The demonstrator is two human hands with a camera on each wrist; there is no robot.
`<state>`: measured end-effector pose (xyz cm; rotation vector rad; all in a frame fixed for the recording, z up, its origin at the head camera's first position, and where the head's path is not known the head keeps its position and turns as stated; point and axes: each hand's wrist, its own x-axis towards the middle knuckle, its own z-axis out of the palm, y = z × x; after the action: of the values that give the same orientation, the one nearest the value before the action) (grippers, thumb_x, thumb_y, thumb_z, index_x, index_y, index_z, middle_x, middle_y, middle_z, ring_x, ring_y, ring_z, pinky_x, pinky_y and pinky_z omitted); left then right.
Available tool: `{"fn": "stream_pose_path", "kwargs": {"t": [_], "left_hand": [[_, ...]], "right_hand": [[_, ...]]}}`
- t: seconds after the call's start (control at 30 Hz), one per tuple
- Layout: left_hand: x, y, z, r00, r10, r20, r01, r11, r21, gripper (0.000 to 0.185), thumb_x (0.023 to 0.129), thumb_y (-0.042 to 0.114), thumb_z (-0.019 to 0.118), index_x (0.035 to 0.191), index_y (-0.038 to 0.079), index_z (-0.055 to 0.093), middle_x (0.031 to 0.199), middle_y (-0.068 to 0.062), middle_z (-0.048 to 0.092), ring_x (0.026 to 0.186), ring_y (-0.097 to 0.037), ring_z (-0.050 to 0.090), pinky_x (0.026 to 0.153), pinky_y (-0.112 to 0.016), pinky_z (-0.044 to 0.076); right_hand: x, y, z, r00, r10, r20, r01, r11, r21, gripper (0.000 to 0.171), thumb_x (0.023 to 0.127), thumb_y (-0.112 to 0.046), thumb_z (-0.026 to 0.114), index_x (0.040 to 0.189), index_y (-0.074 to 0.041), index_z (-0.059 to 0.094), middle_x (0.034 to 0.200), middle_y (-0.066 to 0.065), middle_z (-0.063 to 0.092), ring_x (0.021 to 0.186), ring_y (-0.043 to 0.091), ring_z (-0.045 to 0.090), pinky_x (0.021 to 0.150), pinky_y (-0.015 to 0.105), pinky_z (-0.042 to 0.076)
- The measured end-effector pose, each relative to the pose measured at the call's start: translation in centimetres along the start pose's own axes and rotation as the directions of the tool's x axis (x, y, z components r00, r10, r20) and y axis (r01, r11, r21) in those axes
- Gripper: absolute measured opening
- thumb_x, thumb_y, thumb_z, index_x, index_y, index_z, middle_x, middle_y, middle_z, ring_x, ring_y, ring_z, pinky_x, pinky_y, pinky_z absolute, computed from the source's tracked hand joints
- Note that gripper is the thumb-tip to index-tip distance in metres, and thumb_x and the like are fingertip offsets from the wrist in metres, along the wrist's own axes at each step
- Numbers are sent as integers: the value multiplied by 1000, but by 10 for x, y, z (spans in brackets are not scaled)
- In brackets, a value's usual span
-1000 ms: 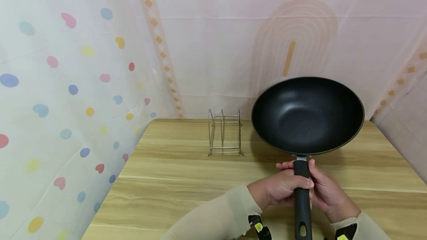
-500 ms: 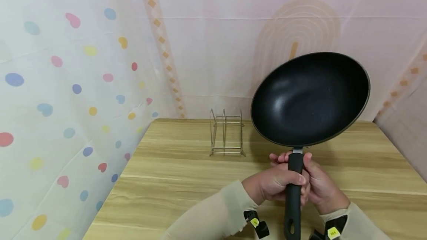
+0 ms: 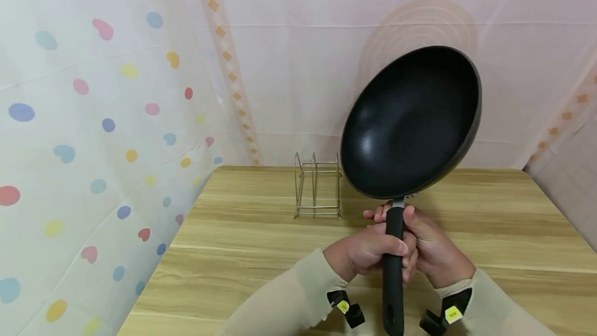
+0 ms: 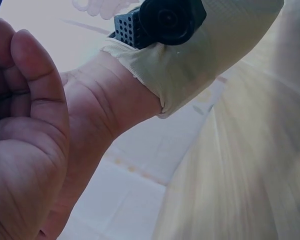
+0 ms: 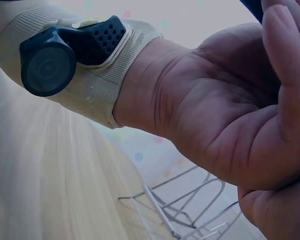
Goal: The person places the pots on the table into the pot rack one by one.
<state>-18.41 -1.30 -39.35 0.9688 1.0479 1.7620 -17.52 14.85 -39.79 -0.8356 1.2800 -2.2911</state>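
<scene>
left hand (image 3: 373, 250) + right hand (image 3: 434, 250) | grip pan (image 3: 410, 123) handle | pan raised, tilted left

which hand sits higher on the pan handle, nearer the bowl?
The right hand: its fingertips reach the metal neck of the pan, while the left hand grips the handle just below.

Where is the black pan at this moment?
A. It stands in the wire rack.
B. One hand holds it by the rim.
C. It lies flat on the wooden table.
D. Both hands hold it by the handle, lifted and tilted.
D: the left hand and right hand grip the handle of the black pan, which is raised and tilted above the table, apart from the wire rack.
</scene>
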Motion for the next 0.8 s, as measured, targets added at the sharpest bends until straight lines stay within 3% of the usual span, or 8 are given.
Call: {"fn": "stream_pose_path", "kwargs": {"t": [0.33, 0.8], "left_hand": [[-14, 8, -9, 999, 30, 28, -31, 999, 35, 16, 88, 25, 60, 71, 22, 60, 70, 9, 69, 65, -5, 68, 67, -23, 55], [-38, 11, -20, 998, 41, 38, -43, 997, 62, 21, 86, 26, 63, 69, 17, 55, 67, 10, 69, 64, -6, 67, 66, -23, 55]], "right_hand": [[20, -1, 9, 999, 15, 49, -9, 994, -110, 41, 109, -48, 48, 114, -21, 77, 122, -5, 73, 125, 15, 61, 111, 31, 43], [41, 10, 24, 999, 27, -31, -32, 981, -191, 28, 103, -47, 64, 103, -21, 76, 109, -8, 74, 114, 17, 61, 102, 31, 45]]}}
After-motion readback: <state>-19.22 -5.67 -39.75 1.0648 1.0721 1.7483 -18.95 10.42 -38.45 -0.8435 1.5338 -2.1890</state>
